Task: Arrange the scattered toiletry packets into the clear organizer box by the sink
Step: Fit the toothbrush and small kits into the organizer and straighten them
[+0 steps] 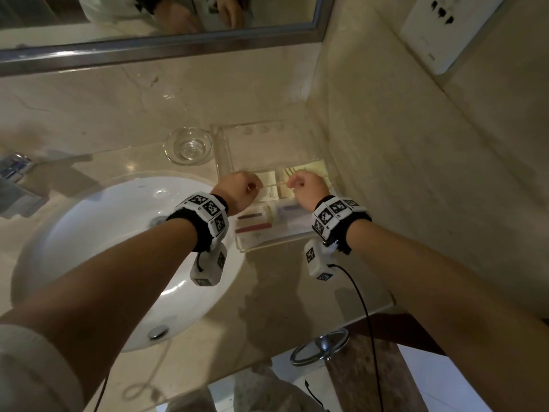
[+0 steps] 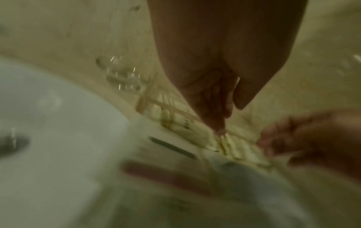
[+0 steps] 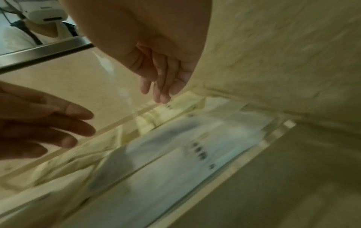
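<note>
Room: a bathroom corner is showing, with beige marble walls, a steel-framed mirror (image 1: 166, 40) above, and a white socket plate (image 1: 445, 31) on the right-hand wall.
Tabletop: a glossy marble tabletop (image 1: 282, 292) is carrying a white oval sink (image 1: 98, 248), a chrome tap (image 1: 15, 171) at the far left and an empty glass dish (image 1: 188, 146) behind the basin.
Organizer box: the clear organizer box (image 1: 267, 245) is sitting between the sink and the right-hand wall, its far end nearly reaching the back wall.
Toiletry packets: cream, white and red-striped toiletry packets (image 1: 252, 226) are lying inside the box's compartments.
Left hand: the left hand (image 1: 237, 188) is hovering over the box with fingers relaxed, holding nothing.
Right hand: the right hand (image 1: 309, 187) is hovering likewise, fingers (image 3: 162, 86) loose above a cream packet; contact is probably lacking, but blur is hiding it.
</note>
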